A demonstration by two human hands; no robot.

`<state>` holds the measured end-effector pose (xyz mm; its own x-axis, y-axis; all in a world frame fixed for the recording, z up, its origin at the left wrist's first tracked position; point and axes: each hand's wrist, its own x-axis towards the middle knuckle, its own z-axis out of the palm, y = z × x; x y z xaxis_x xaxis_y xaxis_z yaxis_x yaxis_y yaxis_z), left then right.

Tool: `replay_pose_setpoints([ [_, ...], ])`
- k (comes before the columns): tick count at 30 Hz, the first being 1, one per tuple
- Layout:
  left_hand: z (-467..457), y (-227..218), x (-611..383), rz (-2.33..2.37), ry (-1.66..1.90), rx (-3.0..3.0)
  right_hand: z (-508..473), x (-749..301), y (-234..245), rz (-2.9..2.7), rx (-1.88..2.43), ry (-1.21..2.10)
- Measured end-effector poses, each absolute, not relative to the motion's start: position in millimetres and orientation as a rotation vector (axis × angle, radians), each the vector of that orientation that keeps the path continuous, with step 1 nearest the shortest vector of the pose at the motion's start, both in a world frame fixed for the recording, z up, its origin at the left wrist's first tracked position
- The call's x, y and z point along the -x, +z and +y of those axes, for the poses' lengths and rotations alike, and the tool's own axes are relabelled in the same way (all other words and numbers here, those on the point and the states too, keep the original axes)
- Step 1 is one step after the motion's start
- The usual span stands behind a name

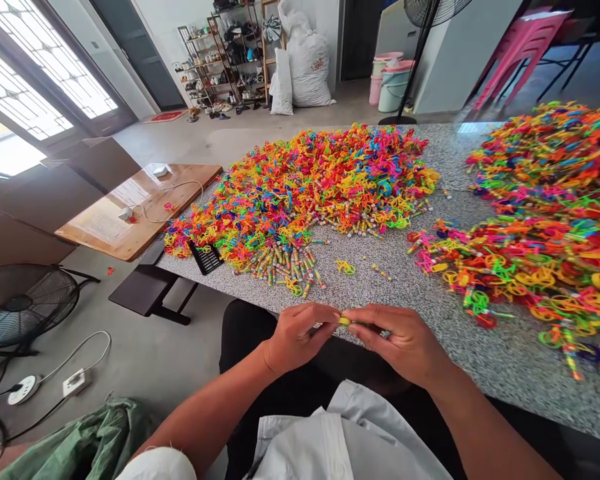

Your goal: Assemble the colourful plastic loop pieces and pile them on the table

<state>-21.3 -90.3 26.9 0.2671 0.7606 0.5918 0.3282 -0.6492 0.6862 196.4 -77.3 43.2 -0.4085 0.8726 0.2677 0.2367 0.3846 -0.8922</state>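
Note:
My left hand point(296, 335) and my right hand point(399, 337) meet at the near edge of the speckled stone table point(430, 293). Both pinch one small yellow plastic piece point(345, 321) between their fingertips. Beyond them lies a big heap of bright plastic rings and small coloured sticks point(305, 193). A second heap of joined coloured pieces point(540, 220) spreads over the right side. A single yellow-green ring point(345, 267) and a loose stick point(381, 272) lie on the bare stone between the heaps.
A black calculator-like object point(205, 257) sits at the heap's left edge. A low wooden table point(140, 207) with a cable stands left, a floor fan point(23, 303) and power strip point(75, 382) on the floor, a green bag point(80, 443) near my lap.

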Motion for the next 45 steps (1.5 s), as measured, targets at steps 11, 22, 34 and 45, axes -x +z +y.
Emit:
replay_pose_setpoints([
  [11,-103.8,27.1,15.5,1.14,1.296,-2.038,-83.0,-186.5,28.3,-1.809,0.99,0.97],
  [22,-96.8,40.9,23.9,0.733,1.363,-2.477,-93.7,-189.2,33.2,-1.834,0.665,0.684],
  [34,-110.2,39.0,13.9,1.212,1.108,-2.004,-102.6,-177.1,18.0,-1.577,1.133,1.146],
  [45,-74.1,18.7,22.3,1.126,0.647,-0.91,-71.4,-181.9,-3.7,-1.303,1.163,1.85],
])
